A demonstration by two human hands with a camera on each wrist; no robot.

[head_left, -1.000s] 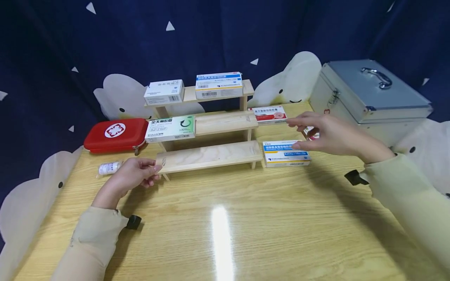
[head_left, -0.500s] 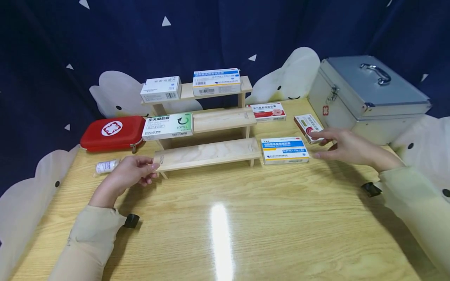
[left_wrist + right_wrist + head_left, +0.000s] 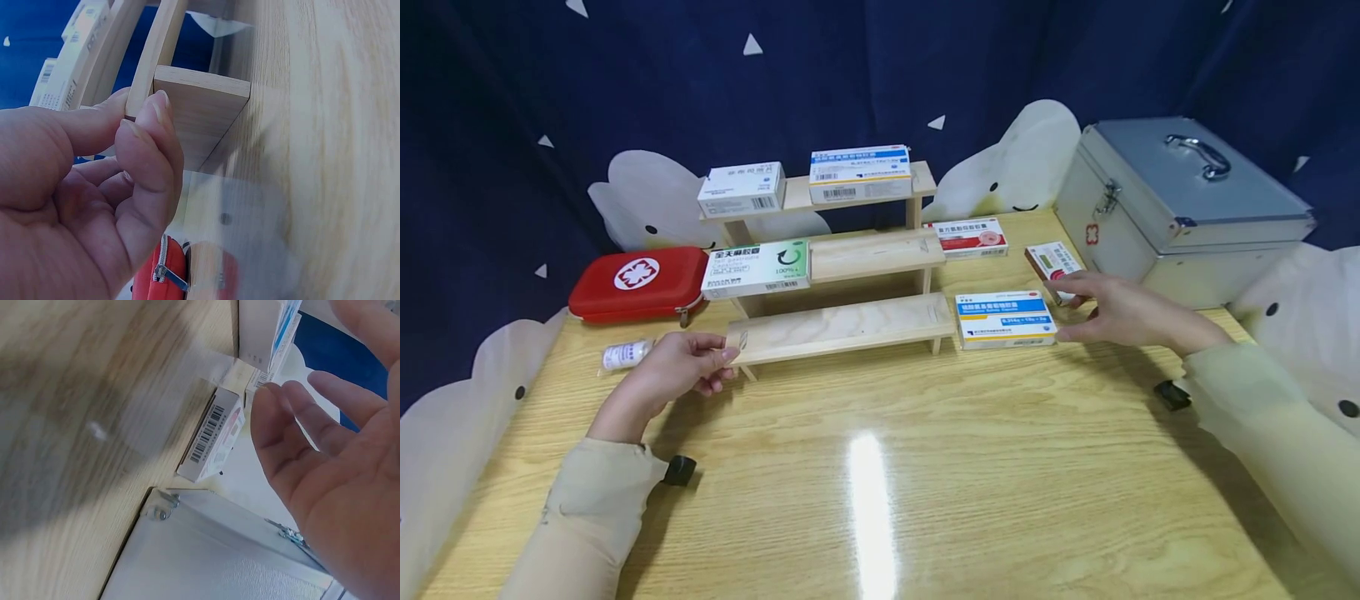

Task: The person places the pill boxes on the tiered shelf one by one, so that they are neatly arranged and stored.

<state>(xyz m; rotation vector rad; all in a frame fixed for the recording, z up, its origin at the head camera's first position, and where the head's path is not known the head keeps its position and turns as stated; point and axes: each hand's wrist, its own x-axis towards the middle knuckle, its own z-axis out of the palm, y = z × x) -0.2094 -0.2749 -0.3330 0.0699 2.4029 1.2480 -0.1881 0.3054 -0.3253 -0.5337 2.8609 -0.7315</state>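
Observation:
My left hand (image 3: 681, 371) pinches the left end of the lowest step of a three-step wooden shelf (image 3: 842, 329); the left wrist view shows thumb and fingertips on the board's edge (image 3: 150, 59). My right hand (image 3: 1131, 312) hovers with loosely bent fingers at the right end of a blue-and-white medicine box (image 3: 1005, 319) lying on the table. Partly behind its fingers lies a smaller white-and-red box (image 3: 1054, 262), whose barcode end shows in the right wrist view. Nothing sits between the right thumb and fingers there.
A green-and-white capsule box (image 3: 758, 268) sits on the middle step, two boxes on the top one. Another red-and-white box (image 3: 970, 237) lies behind. A red zip case (image 3: 638, 283) and small bottle (image 3: 625, 355) are left; a metal case (image 3: 1187, 208) stands right.
My right hand has moved right off the top of the blue-and-white box, then slightly back toward its right end, uncovering the smaller white-and-red box. The left hand keeps its hold on the shelf.

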